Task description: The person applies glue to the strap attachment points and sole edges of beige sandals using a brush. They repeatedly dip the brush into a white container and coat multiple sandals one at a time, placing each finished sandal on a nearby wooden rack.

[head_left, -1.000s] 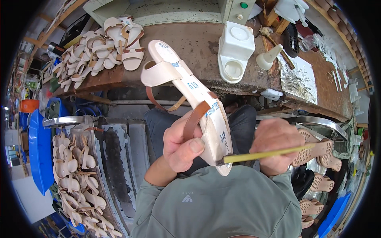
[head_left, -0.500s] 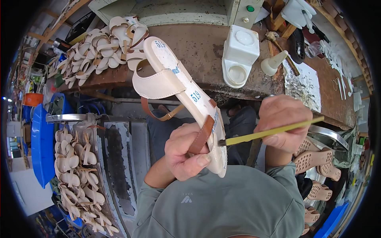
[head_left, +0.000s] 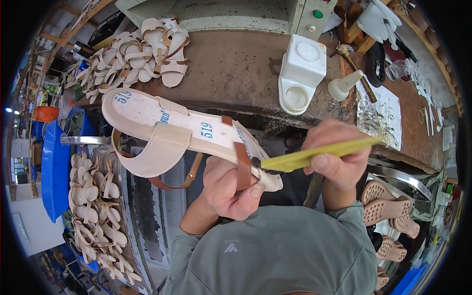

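Observation:
My left hand [head_left: 228, 189] is closed round the heel end of a beige sandal upper [head_left: 162, 147], with its brown ankle strap [head_left: 243, 166] beside the fingers. The toe end points to the far left, and a buckled brown strap hangs below. In my right hand [head_left: 337, 152] is a flat yellow-handled brush [head_left: 314, 156], pinched between thumb and fingers. Its dark bristles touch the sandal near the heel, next to the brown strap. What the left fingers press underneath is hidden.
On the brown workbench [head_left: 226, 64] stand a white glue pot [head_left: 302, 73] and a pale nozzle-shaped piece [head_left: 344, 86]. Piles of beige sandals lie at the back left [head_left: 123, 61] and on the left rack [head_left: 91, 206]. Tan soles [head_left: 386, 211] are stacked at right; a blue tray [head_left: 51, 172] stands at far left.
The sandal has swung so that its toe end points further left and lies lower. The brush has moved a little left along the heel, its broad side now showing more.

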Demonstrator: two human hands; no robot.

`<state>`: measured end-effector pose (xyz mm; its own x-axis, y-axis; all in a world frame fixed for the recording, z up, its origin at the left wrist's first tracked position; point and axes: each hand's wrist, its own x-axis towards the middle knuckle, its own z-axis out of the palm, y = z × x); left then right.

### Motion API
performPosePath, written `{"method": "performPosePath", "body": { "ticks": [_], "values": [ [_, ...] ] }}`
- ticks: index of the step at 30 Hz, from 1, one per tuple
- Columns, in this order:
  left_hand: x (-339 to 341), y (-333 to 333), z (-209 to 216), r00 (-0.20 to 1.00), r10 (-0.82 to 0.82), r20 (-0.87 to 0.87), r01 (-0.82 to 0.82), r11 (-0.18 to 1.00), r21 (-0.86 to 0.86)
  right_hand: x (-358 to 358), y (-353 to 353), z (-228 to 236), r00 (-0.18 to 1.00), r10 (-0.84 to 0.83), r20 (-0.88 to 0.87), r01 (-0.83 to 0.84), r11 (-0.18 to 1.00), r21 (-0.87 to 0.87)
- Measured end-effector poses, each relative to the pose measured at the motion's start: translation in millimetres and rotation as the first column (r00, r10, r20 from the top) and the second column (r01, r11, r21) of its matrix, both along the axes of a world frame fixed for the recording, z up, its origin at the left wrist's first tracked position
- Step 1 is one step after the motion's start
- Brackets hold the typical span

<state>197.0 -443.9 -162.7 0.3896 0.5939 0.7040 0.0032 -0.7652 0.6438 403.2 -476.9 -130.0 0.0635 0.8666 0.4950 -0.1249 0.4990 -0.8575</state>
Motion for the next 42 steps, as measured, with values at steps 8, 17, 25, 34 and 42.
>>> {"method": "performPosePath", "body": {
  "ticks": [8,17,25,34,42],
  "values": [
    [12.6,-1.6,-1.8,0.993,0.105,0.047,-0.102,0.993,-0.051,3.8,-3.6,-8.7,0.983,-0.094,-0.157,0.093,0.996,-0.015],
    [16.5,-6.3,-2.8,0.968,0.195,0.158,-0.187,0.980,-0.065,6.6,-11.9,-26.3,0.981,0.024,-0.190,-0.012,0.998,0.066],
    [9.4,-8.6,-3.4,0.917,0.249,0.311,-0.185,0.957,-0.222,-11.8,-26.4,-14.8,0.971,-0.038,-0.237,-0.025,0.966,-0.257],
    [-56.3,25.2,-15.0,0.481,-0.133,0.867,0.841,0.351,-0.412,10.3,9.2,-27.2,0.679,0.162,-0.716,-0.432,0.877,-0.211],
    [-83.5,28.3,-34.7,0.073,0.000,0.997,0.959,-0.274,-0.070,-22.2,42.5,-46.9,0.716,0.285,-0.637,-0.632,0.653,-0.417]
  ]
}}
